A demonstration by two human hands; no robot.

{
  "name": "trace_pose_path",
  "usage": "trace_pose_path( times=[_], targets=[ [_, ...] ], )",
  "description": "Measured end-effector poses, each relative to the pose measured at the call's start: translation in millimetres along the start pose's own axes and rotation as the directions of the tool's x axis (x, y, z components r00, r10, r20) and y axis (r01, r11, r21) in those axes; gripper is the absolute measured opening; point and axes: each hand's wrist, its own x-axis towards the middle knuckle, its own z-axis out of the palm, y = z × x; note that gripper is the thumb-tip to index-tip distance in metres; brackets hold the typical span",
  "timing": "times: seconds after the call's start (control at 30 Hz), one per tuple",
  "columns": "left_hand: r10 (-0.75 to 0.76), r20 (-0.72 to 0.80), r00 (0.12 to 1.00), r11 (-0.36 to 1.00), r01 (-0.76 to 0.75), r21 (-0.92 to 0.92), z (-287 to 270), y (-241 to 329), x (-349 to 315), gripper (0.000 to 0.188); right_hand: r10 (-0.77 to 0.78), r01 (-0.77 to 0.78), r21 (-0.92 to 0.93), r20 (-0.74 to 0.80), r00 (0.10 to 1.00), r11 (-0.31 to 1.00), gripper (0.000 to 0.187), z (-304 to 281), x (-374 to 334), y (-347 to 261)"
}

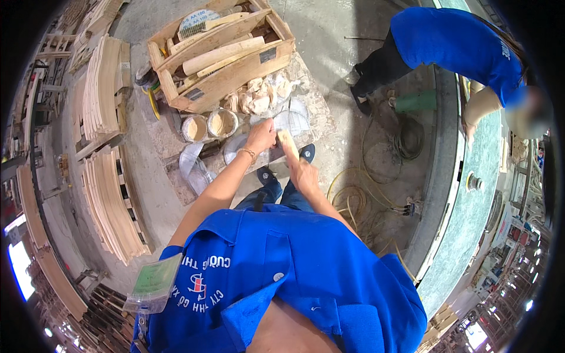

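Wrapped in my right hand [304,177] is a pale wooden stick [286,143], its far end pointing up and away from me. My left hand [261,136], with a bracelet at the wrist, is closed close beside that far end. What its fingers hold, if anything, is hidden. Translucent plastic sheets [294,117] lie on the worn board [318,103] beneath and around my hands. Two round tubs stand left of my left hand; the nearer-to-hand tub [223,122] and the other tub [194,127] both contain a tan substance.
Beyond the tubs sits a wooden tote box [235,73] with wooden pieces and a round abrasive disc [199,22]. Crumpled pale scraps [259,96] lie beside it. Stacked curved boards [112,203] stand left. At right, a co-worker [453,44] bends over a long table [465,229]; hoses [353,200] cross the floor.
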Motion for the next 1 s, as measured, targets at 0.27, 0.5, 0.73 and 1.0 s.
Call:
trace_pose_path(
  times=[0.27,0.5,0.73,1.0],
  targets=[
    [0.048,-0.047,0.998,0.998,-0.046,0.049,12,-14,8,0.011,-0.014,0.017,0.042,-0.080,0.997,0.999,0.063,-3,36,-6],
    [-0.006,0.095,0.995,0.990,0.019,-0.138,5,7,4,0.010,0.005,-0.005,-0.020,0.017,1.000,1.000,0.069,-11,42,10],
    [0.033,0.037,0.999,0.999,-0.032,-0.022,8,-11,4,0.006,0.009,-0.006,-0.029,0.090,0.996,1.000,0.061,-6,-7,-1],
    [0.059,0.037,0.998,0.998,-0.058,-0.025,9,-5,7,0.005,0.019,-0.015,0.056,-0.064,0.998,0.998,0.067,-13,52,-4]
  ],
)
